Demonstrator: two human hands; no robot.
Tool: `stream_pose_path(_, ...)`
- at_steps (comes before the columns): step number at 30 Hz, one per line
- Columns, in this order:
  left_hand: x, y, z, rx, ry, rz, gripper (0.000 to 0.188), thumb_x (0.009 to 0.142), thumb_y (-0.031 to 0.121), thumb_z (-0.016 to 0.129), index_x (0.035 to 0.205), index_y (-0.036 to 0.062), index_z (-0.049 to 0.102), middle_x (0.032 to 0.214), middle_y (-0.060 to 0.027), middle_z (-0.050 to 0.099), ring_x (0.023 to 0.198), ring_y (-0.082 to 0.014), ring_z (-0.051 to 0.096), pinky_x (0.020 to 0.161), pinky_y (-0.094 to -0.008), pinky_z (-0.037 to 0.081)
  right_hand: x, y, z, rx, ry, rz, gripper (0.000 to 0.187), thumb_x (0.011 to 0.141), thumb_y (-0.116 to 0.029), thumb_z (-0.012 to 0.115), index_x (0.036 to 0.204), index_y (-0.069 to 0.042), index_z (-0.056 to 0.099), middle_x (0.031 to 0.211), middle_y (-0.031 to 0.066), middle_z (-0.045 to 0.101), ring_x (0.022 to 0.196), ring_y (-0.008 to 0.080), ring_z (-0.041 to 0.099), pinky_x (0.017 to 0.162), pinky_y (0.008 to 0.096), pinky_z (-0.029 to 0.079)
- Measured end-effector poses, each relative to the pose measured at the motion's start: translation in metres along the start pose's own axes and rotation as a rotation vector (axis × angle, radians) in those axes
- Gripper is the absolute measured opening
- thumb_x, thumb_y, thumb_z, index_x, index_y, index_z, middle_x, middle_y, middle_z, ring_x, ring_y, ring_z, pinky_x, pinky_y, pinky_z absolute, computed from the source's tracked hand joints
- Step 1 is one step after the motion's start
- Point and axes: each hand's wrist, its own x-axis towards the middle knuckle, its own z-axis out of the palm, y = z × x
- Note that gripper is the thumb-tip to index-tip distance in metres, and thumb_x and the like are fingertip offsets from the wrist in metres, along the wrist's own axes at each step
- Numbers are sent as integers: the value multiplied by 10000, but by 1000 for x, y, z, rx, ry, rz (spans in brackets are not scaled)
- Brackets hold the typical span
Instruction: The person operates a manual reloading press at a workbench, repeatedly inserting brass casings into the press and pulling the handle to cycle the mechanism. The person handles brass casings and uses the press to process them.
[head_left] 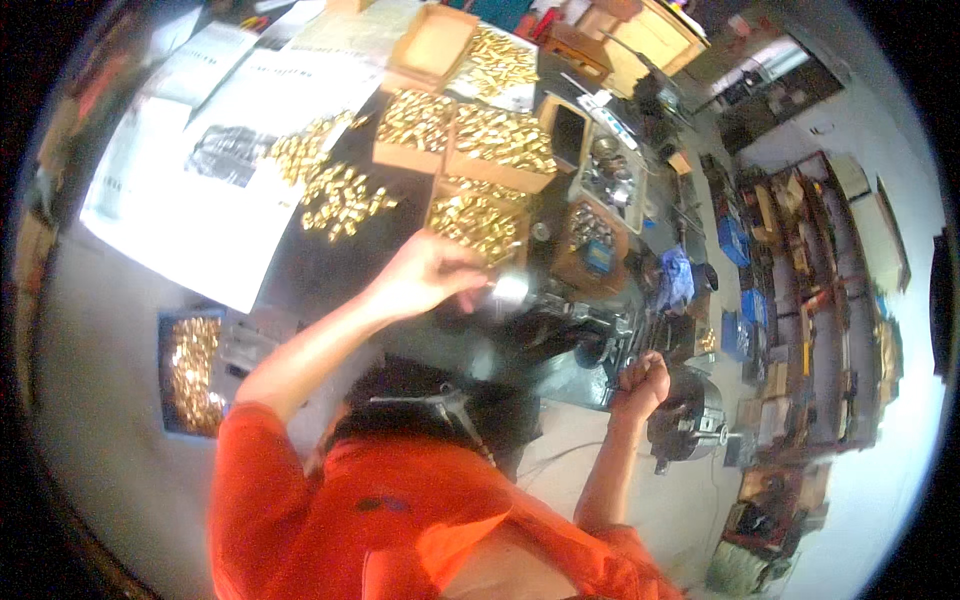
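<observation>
My left hand (428, 276) is at a small lathe-like machine, beside its bright, blurred round chuck (511, 290). Its thumb and fingers are pinched together; whatever lies between them is too small or hidden to make out. Farther right, my right hand (645, 382) is closed in a fist by the machine's right end (598, 348). What that fist grips, if anything, is hidden. Just beyond my left hand, small brass-coloured fittings (474, 222) fill a cardboard box.
More brass pieces (503, 138) fill boxes behind, and a loose heap (345, 200) lies beside white paper sheets (190, 235). A blue-edged bin (165, 375) of brass parts stands low left. A dark motor (690, 412) sits right of my right hand, with loaded shelves (815, 310) beyond.
</observation>
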Motion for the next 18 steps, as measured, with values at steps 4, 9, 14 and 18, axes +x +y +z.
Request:
stream_pose_path(4,3,7,1,133,-4,36,110,746,-66,564,851,-82,587,707,-102,616,631,-154,618,583,-258,499,29,-14,9,28,-88,-84,170,820,-151,397,688,-65,462,521,-36,313,413,54,262,346,202,196)
stream_pose_path(9,2,0,5,50,113,7,186,713,-135,563,894,-97,570,813,-125,611,684,-177,612,643,-269,506,93,7,50,108,23,20,118,807,-99,446,728,-46,515,540,-50,301,435,48,256,382,204,197)
stream_pose_path(14,-2,-9,5,222,195,111,229,699,-116,594,922,-64,583,839,-104,614,764,-166,606,704,-267,500,97,72,29,-221,145,-5,163,780,-128,507,682,-44,606,574,21,497,501,101,454,425,236,342)
stream_pose_path(18,1,-13,7,26,110,40,215,704,-106,600,913,-65,580,853,-108,607,768,-168,606,707,-271,506,46,87,-22,46,218,113,146,754,-128,481,656,-44,549,604,6,465,550,111,416,494,261,335)
